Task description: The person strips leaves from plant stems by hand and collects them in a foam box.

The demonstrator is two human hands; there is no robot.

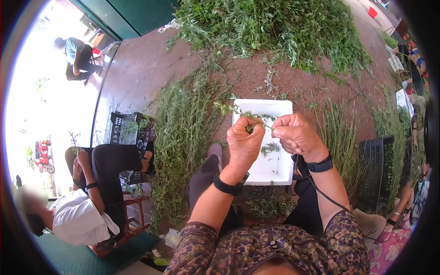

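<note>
My left hand (246,141) is closed around a leafy green sprig (223,108), whose leafy tip sticks out to the left. Facing it, my right hand (300,134) is closed in a pinch by the thin stem at the sprig's other end. Both hands are above a white plastic tub (253,170) between my knees. Small loose leaves (270,148) lie on the tub's bottom. Each wrist wears a black band, and a dark cord runs from the right one. My fingers partly hide the stem.
A big heap of green plants (270,27) lies ahead on the floor. Long stalks (183,137) spread at left, more stalks (337,133) at right. Black crates (126,126) stand on both sides. A seated person (85,211) at left holds a small sprig; other people sit at right.
</note>
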